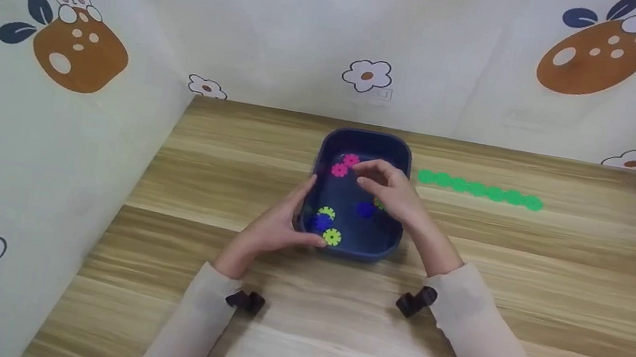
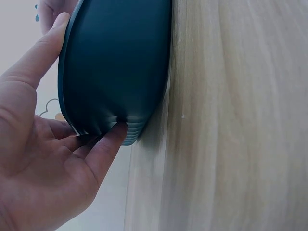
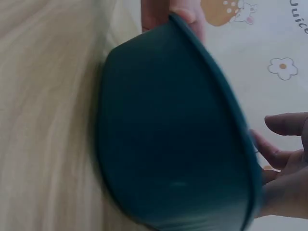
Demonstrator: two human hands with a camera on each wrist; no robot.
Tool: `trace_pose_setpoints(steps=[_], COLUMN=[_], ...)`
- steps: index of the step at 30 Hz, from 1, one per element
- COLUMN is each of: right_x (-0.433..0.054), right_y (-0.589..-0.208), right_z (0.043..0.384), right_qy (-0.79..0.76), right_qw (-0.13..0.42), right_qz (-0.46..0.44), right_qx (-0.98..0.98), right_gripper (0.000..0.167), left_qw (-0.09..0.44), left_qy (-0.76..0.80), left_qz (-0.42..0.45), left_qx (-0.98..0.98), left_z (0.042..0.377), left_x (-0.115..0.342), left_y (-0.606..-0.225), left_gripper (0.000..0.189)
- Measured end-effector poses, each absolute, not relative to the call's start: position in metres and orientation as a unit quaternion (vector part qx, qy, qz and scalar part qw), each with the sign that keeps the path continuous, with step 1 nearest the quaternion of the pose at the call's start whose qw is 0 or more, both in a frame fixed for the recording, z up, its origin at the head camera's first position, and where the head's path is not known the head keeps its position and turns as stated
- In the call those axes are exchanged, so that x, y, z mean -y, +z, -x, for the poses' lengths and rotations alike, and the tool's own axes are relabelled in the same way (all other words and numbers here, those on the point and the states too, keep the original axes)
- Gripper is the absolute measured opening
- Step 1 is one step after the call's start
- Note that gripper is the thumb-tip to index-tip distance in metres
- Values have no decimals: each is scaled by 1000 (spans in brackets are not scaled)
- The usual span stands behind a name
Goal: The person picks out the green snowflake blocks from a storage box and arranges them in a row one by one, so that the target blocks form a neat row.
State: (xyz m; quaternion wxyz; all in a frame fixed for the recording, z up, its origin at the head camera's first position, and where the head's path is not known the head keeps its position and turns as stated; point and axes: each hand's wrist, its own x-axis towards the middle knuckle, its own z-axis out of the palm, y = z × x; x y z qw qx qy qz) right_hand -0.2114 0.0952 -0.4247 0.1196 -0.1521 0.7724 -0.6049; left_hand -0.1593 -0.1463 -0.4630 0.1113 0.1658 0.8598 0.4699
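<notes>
A dark blue plastic tub (image 1: 353, 249) stands on the table. My left hand (image 1: 278, 226) grips its near left side; in the left wrist view the thumb lies on the rim and the fingers (image 2: 108, 149) press the outer wall. Over the tub's right side hovers my right hand (image 1: 396, 198), thumb and fingers bent and apart, with nothing visible between them. Inside lie pink notched discs (image 1: 339, 170), yellow notched discs (image 1: 331, 237) and blue pieces (image 1: 365, 210). A yellow-green piece (image 1: 378, 203) is partly hidden under the right hand. Both wrist views show only the tub's outside.
Right of the tub, a row of several green notched discs (image 1: 477, 189) lies joined on the wood-grain table (image 1: 551, 318). Behind the table's far edge rises a pale wall covering (image 1: 289, 40) printed with flowers and rabbits. A similar covering stands on the left.
</notes>
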Motion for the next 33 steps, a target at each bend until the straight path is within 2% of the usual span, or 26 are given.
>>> trace_pose_setpoints(steps=[20,28,33], right_x=[-75,-68,-68], right_y=[-453,-458,-460], right_z=[214,213,213], right_qy=[-450,-341,-340], right_qw=[191,179,163], right_qz=[158,213,218], right_qx=[-858,-898,-900], right_gripper=[36,24,17], left_qw=[116,117,114], left_qy=[466,465,469], left_qz=[-175,-160,-168], left_qx=[-859,-863,-860], left_z=[160,159,159], left_x=[147,147,147], left_y=[-464,-462,-463], left_gripper=[114,113,113])
